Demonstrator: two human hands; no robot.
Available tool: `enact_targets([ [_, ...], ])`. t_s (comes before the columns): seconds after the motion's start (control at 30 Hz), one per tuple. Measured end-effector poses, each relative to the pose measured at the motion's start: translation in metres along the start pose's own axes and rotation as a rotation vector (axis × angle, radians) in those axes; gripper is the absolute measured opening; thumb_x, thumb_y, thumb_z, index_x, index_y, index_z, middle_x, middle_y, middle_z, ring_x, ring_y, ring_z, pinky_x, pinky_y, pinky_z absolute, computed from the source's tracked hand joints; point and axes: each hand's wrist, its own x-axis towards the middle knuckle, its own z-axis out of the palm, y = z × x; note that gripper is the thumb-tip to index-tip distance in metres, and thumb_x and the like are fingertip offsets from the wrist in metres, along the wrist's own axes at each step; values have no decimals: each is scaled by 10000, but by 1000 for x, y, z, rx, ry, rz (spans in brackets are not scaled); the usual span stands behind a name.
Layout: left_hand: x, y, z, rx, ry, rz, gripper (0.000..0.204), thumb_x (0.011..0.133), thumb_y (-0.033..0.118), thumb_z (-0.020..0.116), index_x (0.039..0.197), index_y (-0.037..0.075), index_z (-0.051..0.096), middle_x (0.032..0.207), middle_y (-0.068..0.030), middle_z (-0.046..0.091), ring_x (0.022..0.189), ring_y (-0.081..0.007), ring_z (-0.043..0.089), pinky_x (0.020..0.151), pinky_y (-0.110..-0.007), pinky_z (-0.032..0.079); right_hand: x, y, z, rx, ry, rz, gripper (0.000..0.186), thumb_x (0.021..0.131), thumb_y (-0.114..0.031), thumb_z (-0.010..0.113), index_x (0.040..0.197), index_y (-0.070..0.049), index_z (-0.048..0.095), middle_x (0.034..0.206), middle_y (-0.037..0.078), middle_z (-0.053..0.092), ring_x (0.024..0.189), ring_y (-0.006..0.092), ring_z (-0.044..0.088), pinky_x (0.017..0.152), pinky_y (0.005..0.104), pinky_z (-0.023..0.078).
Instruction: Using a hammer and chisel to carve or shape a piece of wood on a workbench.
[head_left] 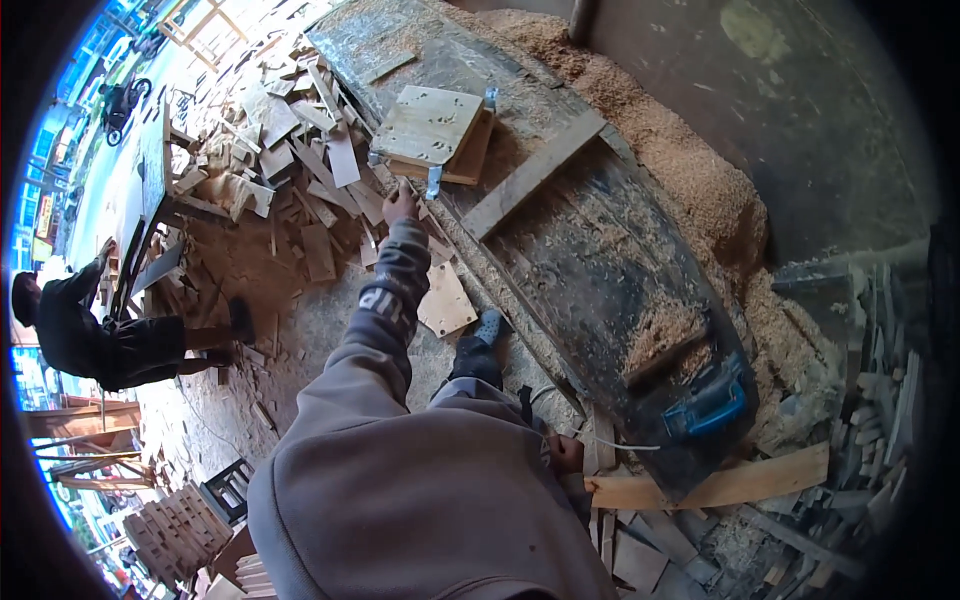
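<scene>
My left arm reaches forward along the near edge of a dark workbench [630, 250]. The left hand [402, 203] is closed beside a small stack of square, pale wooden boards [428, 122]; what its fingers hold, if anything, I cannot make out. Shiny bluish tabs stand at the stack's corners, one tab [434, 182] just right of that hand. Low at my right side, my right hand [567, 453] hangs near the bench's end, its fingers partly hidden. A white cord [625, 446] runs close by it. On that end lies a blue tool with a handle [712, 404].
A wooden batten [535, 175] lies across the bench. Sawdust [690, 180] is heaped behind it. Wood offcuts [285, 150] cover the floor at the far left, where another person [90, 330] bends at a table. A long plank [720, 480] lies by the bench's near end.
</scene>
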Motion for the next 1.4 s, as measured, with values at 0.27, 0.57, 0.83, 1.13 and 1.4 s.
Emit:
enact_targets([
  [0.27,68,30,98,309,88,-284,618,704,485,702,981,-55,585,823,-134,623,646,-238,584,577,-356,466,66,-79,9,89,59,60,318,867,-226,501,676,-10,636,569,153,564,497,212,555,516,326,413],
  [0.57,136,8,109,291,42,-554,657,690,450,705,1136,10,508,1054,-150,604,962,-275,567,837,-352,438,113,-141,-27,99,58,-119,346,894,-181,447,688,3,654,593,91,588,527,158,541,524,306,408],
  [0.83,56,73,160,186,-34,-174,527,712,190,726,1097,-3,422,1023,-168,577,881,-269,570,736,-410,498,103,-159,-54,153,51,-253,318,889,-142,436,710,13,647,616,142,589,537,226,566,522,321,403],
  [1.13,-142,100,155,749,-904,1171,489,745,147,613,1218,151,489,1198,-130,523,1102,-333,485,912,-414,382,50,-164,-124,205,308,-249,301,910,-177,445,753,-13,643,558,53,544,491,68,418,462,244,322],
  [1.4,-262,2,151,825,-1441,1802,444,770,171,505,1200,281,525,1273,-1,491,1143,-291,461,936,-449,353,32,-147,-173,444,438,-171,201,920,-141,457,839,31,524,676,86,632,593,99,540,586,235,438],
])
